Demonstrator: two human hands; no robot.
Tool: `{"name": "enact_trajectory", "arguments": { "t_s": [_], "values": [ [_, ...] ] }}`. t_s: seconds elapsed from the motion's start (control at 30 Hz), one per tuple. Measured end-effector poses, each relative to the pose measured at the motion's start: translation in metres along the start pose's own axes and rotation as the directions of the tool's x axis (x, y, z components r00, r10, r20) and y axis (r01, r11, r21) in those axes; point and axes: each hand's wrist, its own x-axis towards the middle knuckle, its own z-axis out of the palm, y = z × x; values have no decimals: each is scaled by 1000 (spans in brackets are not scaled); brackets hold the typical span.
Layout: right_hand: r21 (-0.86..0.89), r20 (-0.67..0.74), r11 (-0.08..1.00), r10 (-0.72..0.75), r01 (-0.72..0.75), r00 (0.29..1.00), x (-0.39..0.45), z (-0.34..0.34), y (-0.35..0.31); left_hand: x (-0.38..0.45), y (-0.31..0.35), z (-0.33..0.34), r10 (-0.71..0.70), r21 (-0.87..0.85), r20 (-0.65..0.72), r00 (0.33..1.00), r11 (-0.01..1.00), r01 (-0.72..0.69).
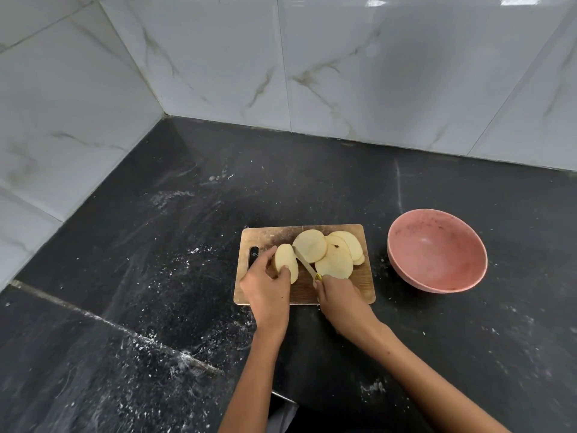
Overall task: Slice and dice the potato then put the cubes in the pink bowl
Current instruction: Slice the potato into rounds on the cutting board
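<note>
Potato (285, 262) in L hand (267, 289) grip.

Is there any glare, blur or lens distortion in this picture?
Head view: bright glare on the top wall tiles; straight tile lines bend, showing wide-angle distortion; the cutting board, slices and pink bowl look reasonably sharp.

The potato piece (285, 264) under my fingers is pale yellow, and so are the cut slices (331, 253), one bearing a small brown spot. My cutting board (268, 235) is light brown wood, darker and streaked toward its near edge. The bowl (437, 250) off the board's right edge is dusty pink with faint specks. The countertop (156, 276) is black, flecked white. The wall tiles (218, 57) are white with tan marble veins.
</note>
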Motion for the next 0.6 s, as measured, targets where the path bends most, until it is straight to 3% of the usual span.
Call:
{"name": "enact_trajectory", "arguments": {
  "t_s": [0.3, 0.6],
  "values": [
    [-254, 12, 967, -19, 22, 1000, -15, 6, 12, 4, 2, 0, 64, 144, 12, 998, 987, -66],
    [-150, -54, 989, 8, -16, 999, -12, 0, 13, -6, -1, 3, 156, 129, -40, 987, 980, -150]
  ]
}}
